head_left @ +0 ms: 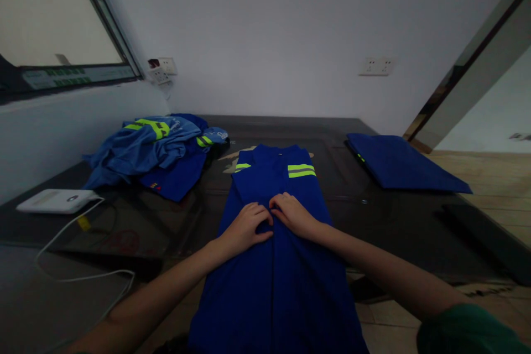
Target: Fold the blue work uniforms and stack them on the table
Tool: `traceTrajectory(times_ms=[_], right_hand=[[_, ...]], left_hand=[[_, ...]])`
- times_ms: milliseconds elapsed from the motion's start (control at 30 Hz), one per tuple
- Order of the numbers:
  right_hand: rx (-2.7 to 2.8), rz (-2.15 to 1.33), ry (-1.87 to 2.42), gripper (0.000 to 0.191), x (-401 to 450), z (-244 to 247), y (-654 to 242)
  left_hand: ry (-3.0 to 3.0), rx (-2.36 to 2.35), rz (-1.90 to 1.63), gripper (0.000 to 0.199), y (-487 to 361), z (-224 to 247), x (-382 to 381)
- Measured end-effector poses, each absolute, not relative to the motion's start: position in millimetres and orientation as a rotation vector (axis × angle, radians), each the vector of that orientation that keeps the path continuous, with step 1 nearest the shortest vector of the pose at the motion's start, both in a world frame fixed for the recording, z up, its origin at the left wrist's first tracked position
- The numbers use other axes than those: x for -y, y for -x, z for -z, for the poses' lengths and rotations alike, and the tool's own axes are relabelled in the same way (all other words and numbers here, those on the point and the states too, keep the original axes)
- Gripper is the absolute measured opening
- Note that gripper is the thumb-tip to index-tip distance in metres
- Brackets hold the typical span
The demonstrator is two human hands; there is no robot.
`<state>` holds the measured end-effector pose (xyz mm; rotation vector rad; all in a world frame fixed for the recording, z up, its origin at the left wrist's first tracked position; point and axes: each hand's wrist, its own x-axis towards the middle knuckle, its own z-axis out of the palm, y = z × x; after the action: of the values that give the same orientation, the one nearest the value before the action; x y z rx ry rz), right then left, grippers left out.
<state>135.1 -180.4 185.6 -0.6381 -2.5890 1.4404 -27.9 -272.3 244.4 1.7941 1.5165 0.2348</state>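
A dark blue work jacket [309, 199] with yellow-green and grey reflective strips lies lengthwise before me, its collar toward the wall. Its lower part hangs over the table's near edge. My left hand [248, 227] rests on it just left of the centre line, fingers curved and the thumb apart from them. Close by on the right, my right hand [293, 214] touches the cloth near that line, a little farther from me. A small gap shows between its thumb and fingers. The fingertips of both hands are partly lost against the dark cloth.
Crumpled blue clothing [161, 146] lies at the left of the dark glossy table [344, 232]. A folded blue garment [410, 166] sits at the right. A white device [58, 201] with a white cable [62, 229] stands near the left edge. A wall bounds the far side.
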Motion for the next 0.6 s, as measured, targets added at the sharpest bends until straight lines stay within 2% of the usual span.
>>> traceTrajectory(times_ms=[100,267,367,600], right_hand=[[2.542,-1.468,0.670,0.008,181,-186,-135],[2.403,-1.643,0.612,0.010,171,-191,-137],[2.284,-1.770,0.550,0.012,162,-192,-140],[1.951,-2.043,0.501,0.009,153,-189,-144]], left_hand=[[-1.773,-1.514,-0.227,0.017,30,-251,275],[-1.796,-1.556,-0.241,0.012,36,-261,268],[-1.866,-1.572,-0.260,0.023,42,-260,259],[-2.026,-1.569,-0.098,0.027,36,-255,264]])
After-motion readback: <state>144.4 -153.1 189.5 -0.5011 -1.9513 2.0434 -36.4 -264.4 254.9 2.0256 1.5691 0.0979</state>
